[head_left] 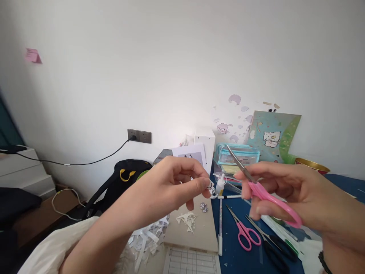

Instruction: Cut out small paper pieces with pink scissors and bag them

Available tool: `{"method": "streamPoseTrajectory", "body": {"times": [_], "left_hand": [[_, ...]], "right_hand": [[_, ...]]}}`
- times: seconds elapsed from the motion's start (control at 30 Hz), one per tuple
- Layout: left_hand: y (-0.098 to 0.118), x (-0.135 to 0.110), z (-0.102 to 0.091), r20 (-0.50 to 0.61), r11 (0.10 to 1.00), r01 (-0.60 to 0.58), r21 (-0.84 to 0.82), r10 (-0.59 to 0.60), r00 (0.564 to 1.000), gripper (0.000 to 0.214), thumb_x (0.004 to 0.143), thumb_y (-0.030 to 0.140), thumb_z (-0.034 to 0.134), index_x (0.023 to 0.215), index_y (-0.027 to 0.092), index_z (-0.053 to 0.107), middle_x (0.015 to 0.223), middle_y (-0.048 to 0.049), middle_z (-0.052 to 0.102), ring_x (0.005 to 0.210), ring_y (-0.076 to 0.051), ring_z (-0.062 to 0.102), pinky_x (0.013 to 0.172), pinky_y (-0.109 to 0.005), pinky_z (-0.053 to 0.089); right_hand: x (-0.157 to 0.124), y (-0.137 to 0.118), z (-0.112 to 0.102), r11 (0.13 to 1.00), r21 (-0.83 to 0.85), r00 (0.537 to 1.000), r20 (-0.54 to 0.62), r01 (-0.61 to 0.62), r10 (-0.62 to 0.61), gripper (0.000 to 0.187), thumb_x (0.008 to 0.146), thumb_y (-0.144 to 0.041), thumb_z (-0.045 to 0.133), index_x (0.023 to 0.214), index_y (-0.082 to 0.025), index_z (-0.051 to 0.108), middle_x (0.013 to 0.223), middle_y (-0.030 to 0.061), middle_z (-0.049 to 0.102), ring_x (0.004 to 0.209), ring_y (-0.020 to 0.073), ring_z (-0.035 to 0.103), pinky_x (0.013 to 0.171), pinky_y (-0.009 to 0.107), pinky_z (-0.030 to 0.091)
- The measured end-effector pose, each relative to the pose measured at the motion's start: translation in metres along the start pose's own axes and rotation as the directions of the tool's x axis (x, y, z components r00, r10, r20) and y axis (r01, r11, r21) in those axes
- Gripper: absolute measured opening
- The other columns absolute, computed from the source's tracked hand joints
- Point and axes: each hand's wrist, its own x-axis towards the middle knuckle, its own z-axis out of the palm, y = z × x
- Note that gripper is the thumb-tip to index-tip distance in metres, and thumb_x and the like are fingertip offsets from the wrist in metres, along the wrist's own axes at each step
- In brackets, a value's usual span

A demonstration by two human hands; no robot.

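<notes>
Our right hand [275, 186], at four o'clock in view, grips pink-handled scissors [264, 194]; our left hand [179, 179], at six, pinches a small paper cutout [212, 189], at five. Beneath, white scraps [186, 220] lie on a board [199, 241] at six; farther, a wall socket [145, 137] sits at nine.

Between the left hand [182, 182] and right hand [288, 179] runs a gap, narrowed by raised scissors [256, 190]. Below, bottle [219, 185] and pen [220, 224] line the board's [199, 239] right edge; shreds [146, 240] crowd its left.
</notes>
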Motion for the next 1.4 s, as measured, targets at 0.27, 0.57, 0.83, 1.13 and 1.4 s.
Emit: {"method": "streamPoseTrajectory", "body": {"times": [0.27, 0.57, 0.83, 1.13, 1.4], "left_hand": [[-0.023, 0.016, -0.017, 0.189, 0.986, 0.018, -0.164, 0.013, 0.982, 0.013, 0.078, 0.020, 0.064, 0.066, 0.016, 0.066, 0.067, 0.0008, 0.072, 0.045, -0.004, 0.053, 0.039, -0.012, 0.035], [-0.037, 0.040, 0.006, 0.459, 0.954, 0.188, -0.234, -0.062, 0.886, 0.015, 0.078, 0.018, 0.062, 0.063, 0.015, 0.063, 0.069, 0.0003, 0.070, 0.053, -0.007, 0.060, 0.044, -0.013, 0.041], [-0.040, 0.045, 0.018, 0.538, 0.934, 0.276, -0.225, -0.117, 0.835, 0.016, 0.077, 0.022, 0.065, 0.063, 0.016, 0.061, 0.068, 0.0010, 0.070, 0.056, -0.007, 0.059, 0.049, -0.015, 0.043], [-0.039, 0.044, 0.023, 0.499, 0.939, 0.279, -0.201, -0.147, 0.854, 0.020, 0.075, 0.028, 0.068, 0.060, 0.017, 0.061, 0.067, 0.0004, 0.070, 0.053, -0.007, 0.058, 0.048, -0.014, 0.043], [-0.038, 0.044, 0.025, 0.457, 0.947, 0.261, -0.190, -0.150, 0.877, 0.021, 0.074, 0.027, 0.067, 0.058, 0.017, 0.060, 0.065, -0.0001, 0.069, 0.052, -0.008, 0.058, 0.047, -0.015, 0.042]], "right_hand": [[0.013, 0.029, -0.002, 0.953, 0.259, 0.911, 0.334, 0.158, -0.242, 0.053, 0.059, -0.064, 0.074, 0.082, -0.017, 0.068, 0.053, -0.0024, 0.054, 0.038, 0.0053, 0.046, 0.037, 0.016, 0.035], [0.002, 0.025, -0.014, 0.975, -0.220, 0.869, 0.478, -0.019, 0.125, 0.028, 0.064, -0.042, 0.071, 0.072, -0.015, 0.075, 0.055, 0.0042, 0.058, 0.047, 0.0120, 0.049, 0.043, 0.021, 0.036], [0.000, 0.027, -0.017, 0.937, -0.348, 0.870, 0.457, -0.015, 0.183, 0.021, 0.059, -0.012, 0.063, 0.073, -0.021, 0.076, 0.051, 0.0000, 0.060, 0.045, 0.0127, 0.054, 0.045, 0.019, 0.043], [0.005, 0.018, -0.015, 0.884, -0.467, 0.860, 0.456, 0.012, 0.229, 0.026, 0.058, -0.004, 0.059, 0.069, -0.020, 0.076, 0.061, 0.0019, 0.070, 0.045, 0.0119, 0.056, 0.045, 0.018, 0.045], [-0.004, 0.022, -0.012, 0.850, -0.527, 0.915, 0.349, 0.011, 0.204, 0.019, 0.061, -0.013, 0.062, 0.069, -0.023, 0.075, 0.048, -0.0007, 0.060, 0.043, 0.0133, 0.052, 0.042, 0.021, 0.038]]}}
